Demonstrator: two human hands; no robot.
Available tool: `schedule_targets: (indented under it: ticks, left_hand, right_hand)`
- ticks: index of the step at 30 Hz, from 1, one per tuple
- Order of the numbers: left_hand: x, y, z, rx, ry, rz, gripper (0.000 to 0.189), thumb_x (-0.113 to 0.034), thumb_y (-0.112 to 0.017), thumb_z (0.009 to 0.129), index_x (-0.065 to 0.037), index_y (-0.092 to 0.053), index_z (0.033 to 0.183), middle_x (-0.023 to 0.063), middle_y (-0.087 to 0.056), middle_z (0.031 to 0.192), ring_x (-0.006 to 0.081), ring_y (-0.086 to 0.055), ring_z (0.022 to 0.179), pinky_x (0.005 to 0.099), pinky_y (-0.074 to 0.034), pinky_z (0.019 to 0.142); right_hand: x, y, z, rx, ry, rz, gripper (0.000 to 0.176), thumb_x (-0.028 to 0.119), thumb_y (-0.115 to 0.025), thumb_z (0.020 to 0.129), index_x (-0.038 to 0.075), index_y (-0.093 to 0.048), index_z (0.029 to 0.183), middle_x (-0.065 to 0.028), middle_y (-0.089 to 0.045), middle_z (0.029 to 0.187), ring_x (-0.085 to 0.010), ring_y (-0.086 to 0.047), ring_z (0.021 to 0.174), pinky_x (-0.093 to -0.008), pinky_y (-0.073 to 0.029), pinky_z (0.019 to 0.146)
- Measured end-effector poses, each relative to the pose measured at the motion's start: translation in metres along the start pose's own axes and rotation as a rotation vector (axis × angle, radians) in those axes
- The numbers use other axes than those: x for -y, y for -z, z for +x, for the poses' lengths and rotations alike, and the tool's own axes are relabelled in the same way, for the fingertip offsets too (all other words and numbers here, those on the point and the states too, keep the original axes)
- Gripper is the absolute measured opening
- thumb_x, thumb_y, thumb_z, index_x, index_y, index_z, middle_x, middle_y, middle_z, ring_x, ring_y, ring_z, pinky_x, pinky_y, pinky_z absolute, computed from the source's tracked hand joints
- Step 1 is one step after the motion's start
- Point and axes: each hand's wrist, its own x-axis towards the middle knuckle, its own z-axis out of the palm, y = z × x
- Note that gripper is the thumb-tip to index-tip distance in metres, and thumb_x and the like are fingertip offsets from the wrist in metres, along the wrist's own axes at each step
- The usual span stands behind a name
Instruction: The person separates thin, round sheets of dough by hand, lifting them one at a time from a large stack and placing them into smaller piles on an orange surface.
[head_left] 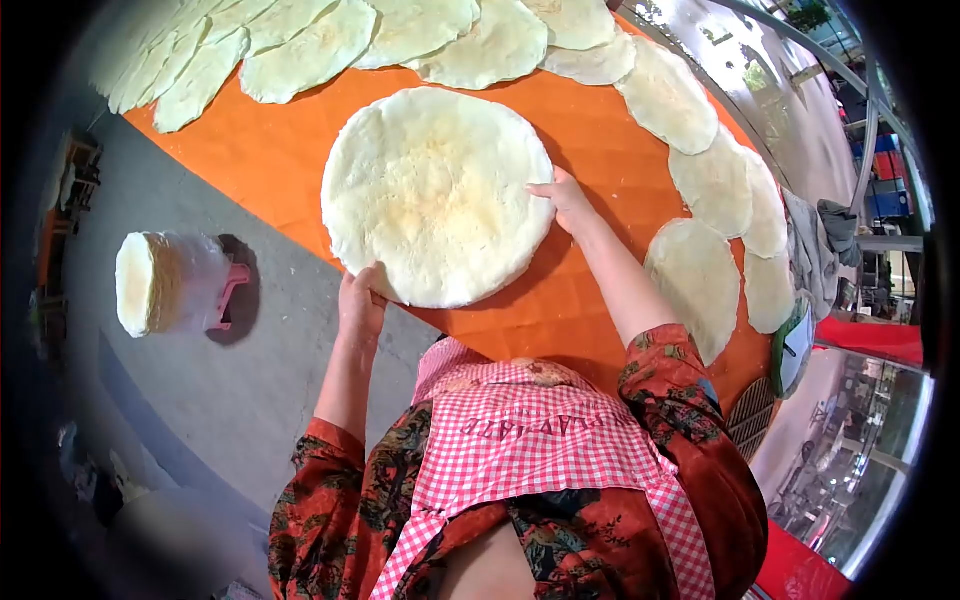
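Note:
A large round flatbread (437, 192), pale with light brown patches, lies flat on an orange cloth (270, 150). My left hand (358, 300) grips its near-left edge with the fingers curled under the rim. My right hand (565, 197) rests on its right edge, fingers spread against the rim. Both arms reach out from red floral sleeves over a pink checked apron (530, 440).
Several thinner pale dough rounds (700, 275) ring the cloth along its far and right sides. A stack of flatbreads on a pink stool (165, 283) stands on the grey floor at the left. Grey cloths (825, 225) and a metal rail lie at the right.

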Motion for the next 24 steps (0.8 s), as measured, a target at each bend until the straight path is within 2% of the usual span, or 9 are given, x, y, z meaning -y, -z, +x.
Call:
schedule_targets:
  ticks: [5,8,10,11,12,14,18,21,24]
  left_hand:
    - [-0.009,-0.006,-0.006,0.001,0.093,0.109,0.040,-0.007,-0.052,0.089,-0.004,-0.044,0.127,0.0110,-0.057,0.119,0.0233,-0.059,0.104,0.0380,-0.052,0.082]
    - [-0.019,-0.011,-0.021,-0.090,-0.078,0.441,0.044,-0.012,-0.060,0.085,0.001,-0.043,0.124,0.0144,-0.057,0.112,0.0238,-0.060,0.097,0.0404,-0.051,0.082]
    - [-0.016,0.009,-0.002,-0.306,-0.557,1.009,0.060,-0.020,-0.067,0.082,0.000,-0.039,0.131,0.0216,-0.048,0.122,0.0324,-0.048,0.115,0.0474,-0.043,0.094]
    - [-0.035,-0.009,-0.014,-0.373,-0.802,1.226,0.066,-0.023,-0.068,0.082,0.000,-0.037,0.134,0.0235,-0.044,0.128,0.0351,-0.043,0.122,0.0494,-0.038,0.098]
    - [-0.045,-0.029,-0.018,-0.411,-1.064,1.423,0.071,-0.026,-0.070,0.081,-0.001,-0.035,0.138,0.0253,-0.040,0.134,0.0379,-0.037,0.128,0.0514,-0.034,0.103]
    - [-0.049,-0.046,0.002,-0.233,-1.169,1.724,0.084,-0.035,-0.071,0.078,-0.007,-0.029,0.145,0.0238,-0.021,0.149,0.0403,-0.019,0.139,0.0551,-0.018,0.110]
    - [-0.004,-0.039,0.049,-0.003,-0.780,2.168,0.082,-0.058,-0.050,0.085,-0.017,-0.021,0.150,0.0175,-0.011,0.155,0.0359,-0.008,0.143,0.0633,-0.010,0.108]
    - [0.002,-0.032,0.043,-0.030,-0.819,2.159,0.078,-0.058,-0.046,0.088,-0.018,-0.020,0.150,0.0154,-0.011,0.156,0.0336,-0.008,0.144,0.0663,-0.011,0.106]
    - [-0.009,-0.024,0.071,-0.065,-0.839,2.230,0.074,-0.058,-0.043,0.090,-0.019,-0.022,0.149,0.0122,-0.014,0.156,0.0322,-0.012,0.143,0.0691,-0.013,0.103]
  right_hand:
    - [0.007,-0.005,0.003,-0.085,0.098,-0.152,0.049,-0.001,-0.068,0.073,-0.002,-0.050,0.119,-0.0164,-0.060,0.117,-0.0277,-0.059,0.106,-0.0390,-0.048,0.092]
    - [-0.004,-0.001,0.012,-0.312,0.206,-0.760,0.052,0.003,-0.070,0.072,-0.001,-0.050,0.120,-0.0186,-0.058,0.118,-0.0326,-0.057,0.108,-0.0417,-0.047,0.091]
    - [0.010,-0.027,-0.018,-0.621,0.501,-1.235,0.063,0.007,-0.072,0.071,0.002,-0.044,0.128,-0.0193,-0.050,0.126,-0.0370,-0.048,0.115,-0.0421,-0.040,0.097]
    - [0.015,-0.032,-0.028,-0.617,0.736,-1.339,0.067,0.010,-0.073,0.070,0.002,-0.043,0.129,-0.0199,-0.043,0.132,-0.0375,-0.042,0.121,-0.0457,-0.035,0.100]
    - [0.022,-0.042,-0.033,-0.487,0.652,-1.377,0.067,0.016,-0.070,0.073,0.005,-0.043,0.132,-0.0196,-0.040,0.137,-0.0385,-0.037,0.126,-0.0494,-0.030,0.103]
    - [-0.020,-0.051,-0.026,-0.513,0.924,-1.431,0.064,0.032,-0.064,0.078,0.013,-0.045,0.137,-0.0174,-0.033,0.145,-0.0366,-0.027,0.136,-0.0580,-0.019,0.107]
    - [-0.074,-0.041,-0.022,-0.361,0.633,-1.439,0.062,0.045,-0.051,0.088,0.016,-0.038,0.142,-0.0100,-0.022,0.153,-0.0285,-0.013,0.143,-0.0580,-0.004,0.112]
    - [-0.068,-0.042,-0.031,-0.228,0.498,-1.462,0.065,0.053,-0.040,0.093,0.016,-0.031,0.145,-0.0093,-0.012,0.156,-0.0240,-0.001,0.145,-0.0551,0.000,0.113]
    - [-0.045,-0.029,-0.037,-0.048,0.369,-1.315,0.065,0.053,-0.038,0.094,0.016,-0.030,0.146,-0.0085,-0.009,0.157,-0.0231,-0.001,0.145,-0.0543,-0.001,0.114]
